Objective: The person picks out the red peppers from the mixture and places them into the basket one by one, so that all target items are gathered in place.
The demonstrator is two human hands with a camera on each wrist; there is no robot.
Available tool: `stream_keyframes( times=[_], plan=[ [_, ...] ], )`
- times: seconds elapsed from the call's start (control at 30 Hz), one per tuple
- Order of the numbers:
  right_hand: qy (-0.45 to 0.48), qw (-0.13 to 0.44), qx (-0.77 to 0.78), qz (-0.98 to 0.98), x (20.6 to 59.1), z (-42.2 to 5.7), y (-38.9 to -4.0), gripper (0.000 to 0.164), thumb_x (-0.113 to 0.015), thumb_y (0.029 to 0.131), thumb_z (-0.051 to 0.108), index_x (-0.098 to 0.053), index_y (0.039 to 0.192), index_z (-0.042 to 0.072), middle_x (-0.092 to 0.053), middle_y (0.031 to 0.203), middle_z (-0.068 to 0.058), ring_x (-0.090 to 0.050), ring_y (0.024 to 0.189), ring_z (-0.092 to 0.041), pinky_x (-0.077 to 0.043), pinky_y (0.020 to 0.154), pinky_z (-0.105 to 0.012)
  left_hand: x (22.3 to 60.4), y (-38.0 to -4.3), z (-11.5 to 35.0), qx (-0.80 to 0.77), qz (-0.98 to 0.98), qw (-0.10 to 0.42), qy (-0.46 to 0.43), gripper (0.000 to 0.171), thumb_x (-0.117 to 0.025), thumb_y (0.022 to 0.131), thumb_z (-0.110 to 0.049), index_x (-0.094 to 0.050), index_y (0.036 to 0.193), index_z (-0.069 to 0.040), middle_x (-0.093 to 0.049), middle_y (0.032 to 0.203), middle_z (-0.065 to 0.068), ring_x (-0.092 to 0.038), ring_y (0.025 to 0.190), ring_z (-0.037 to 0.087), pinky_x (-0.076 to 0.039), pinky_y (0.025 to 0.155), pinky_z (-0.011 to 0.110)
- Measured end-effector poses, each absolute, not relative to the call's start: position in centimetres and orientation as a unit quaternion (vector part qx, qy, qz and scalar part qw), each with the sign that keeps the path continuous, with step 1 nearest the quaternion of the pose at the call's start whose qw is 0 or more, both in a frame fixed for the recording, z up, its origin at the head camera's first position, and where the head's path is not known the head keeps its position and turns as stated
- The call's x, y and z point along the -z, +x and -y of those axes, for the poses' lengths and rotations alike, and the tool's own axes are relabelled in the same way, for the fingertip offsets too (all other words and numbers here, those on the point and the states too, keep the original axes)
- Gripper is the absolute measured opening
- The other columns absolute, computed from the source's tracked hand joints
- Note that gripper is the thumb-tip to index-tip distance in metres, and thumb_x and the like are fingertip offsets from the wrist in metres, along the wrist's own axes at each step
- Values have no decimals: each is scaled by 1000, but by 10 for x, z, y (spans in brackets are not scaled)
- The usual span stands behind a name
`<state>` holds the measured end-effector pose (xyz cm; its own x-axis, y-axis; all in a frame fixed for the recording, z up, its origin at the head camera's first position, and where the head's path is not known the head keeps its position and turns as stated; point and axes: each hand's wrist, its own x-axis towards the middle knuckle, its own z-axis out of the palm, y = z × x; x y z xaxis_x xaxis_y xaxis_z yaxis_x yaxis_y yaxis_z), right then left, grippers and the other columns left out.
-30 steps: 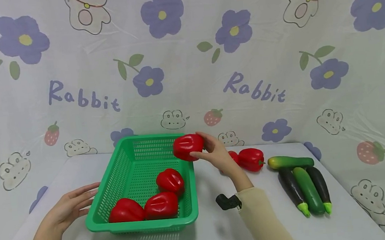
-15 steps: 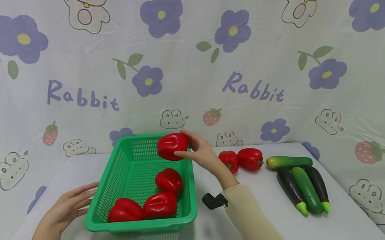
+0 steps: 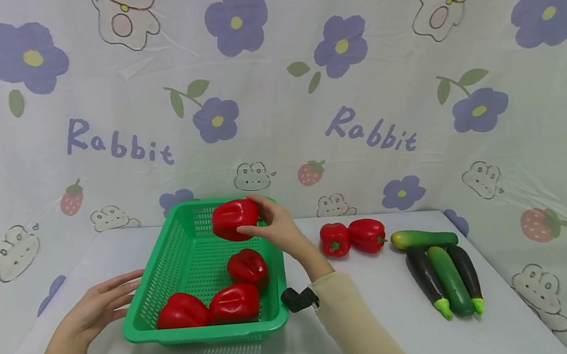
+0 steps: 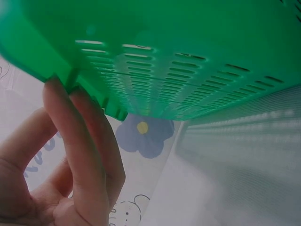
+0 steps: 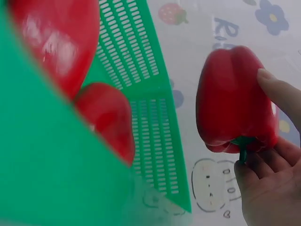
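My right hand [image 3: 279, 226] grips a red bell pepper [image 3: 235, 220] over the back part of a green plastic basket [image 3: 132, 322]. In the right wrist view, the thumb lies along that pepper's side and its green stem points toward the palm. Three more red bell peppers [image 3: 234, 303] lie in the basket, at its front and right side. Left of the basket, my left hand [image 3: 91, 309] has its fingers extended, with fingertips right at the basket's side. The left wrist view shows those fingertips [image 4: 54, 84] against the underside of the green rim.
Two red bell peppers [image 3: 351, 238] sit on the white table right of the basket. Beyond them lie a yellow-tipped green cucumber-like vegetable [image 3: 424, 238], a dark green one [image 3: 449, 280] and two dark eggplants [image 3: 427, 280]. A printed cloth [image 3: 275, 86] hangs behind.
My right hand has carried the bell pepper leftward, from the basket's right rim to over its inside. The left hand stays at the basket's side.
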<state>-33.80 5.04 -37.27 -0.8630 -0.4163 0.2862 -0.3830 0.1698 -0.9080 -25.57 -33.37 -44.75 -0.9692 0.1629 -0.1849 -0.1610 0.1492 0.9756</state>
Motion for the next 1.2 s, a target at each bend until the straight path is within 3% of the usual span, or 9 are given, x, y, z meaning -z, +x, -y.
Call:
stream_keyframes(
  times=[0.4, 0.83, 1.2],
  plan=[
    [-261, 41, 593, -761, 378, -26, -334, 72, -72, 87, 14, -36, 150, 12, -49, 146, -8, -45, 139, -26, -48, 104, -39, 447, -253, 335, -663, -737, 132, -2, 29, -55, 100, -29, -61, 128, -32, -65, 107, -27, -65, 101, -2, -55, 87, 31],
    [-213, 68, 584, -780, 381, -3, -325, 68, -73, 87, 18, -42, 147, 13, -55, 141, -10, -54, 129, -28, -50, 100, -44, 445, -253, 336, -665, -735, 131, 5, 26, -55, 100, -28, -62, 124, -36, -65, 107, -27, -65, 100, -2, -55, 86, 31],
    [-191, 94, 541, -814, 387, 8, -324, 69, -76, 85, 25, -45, 144, 9, -61, 132, -10, -59, 118, -24, -54, 92, -38, 445, -254, 335, -664, -736, 132, 1, 28, -55, 100, -28, -61, 127, -34, -66, 107, -27, -66, 100, -1, -55, 86, 30]
  ],
)
